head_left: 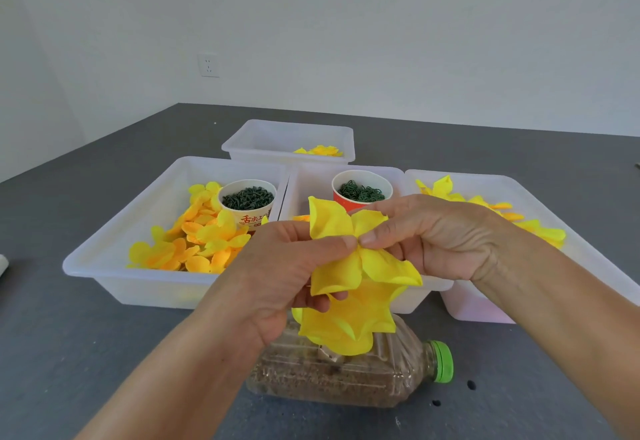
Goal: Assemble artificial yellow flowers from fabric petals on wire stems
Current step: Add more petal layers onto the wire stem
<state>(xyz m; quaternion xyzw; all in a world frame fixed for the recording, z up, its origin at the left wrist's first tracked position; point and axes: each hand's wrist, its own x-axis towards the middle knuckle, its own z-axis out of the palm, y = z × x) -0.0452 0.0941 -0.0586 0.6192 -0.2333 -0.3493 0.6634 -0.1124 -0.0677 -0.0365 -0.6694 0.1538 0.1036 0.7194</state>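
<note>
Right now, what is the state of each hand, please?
Left hand: pinching the yellow flower at its centre.
Right hand: also pinching the same flower at the centre, thumb against fingers.

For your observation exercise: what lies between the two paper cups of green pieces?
In the head view, the touching walls of two white plastic trays separate the white cup from the red cup.

Four trays (104, 266), two cups (247, 213), one bottle (346, 377)

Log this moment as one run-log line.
left hand: pinches yellow flower | right hand: pinches its centre | bottle: lying on table, below flower | stem: not visible
</note>
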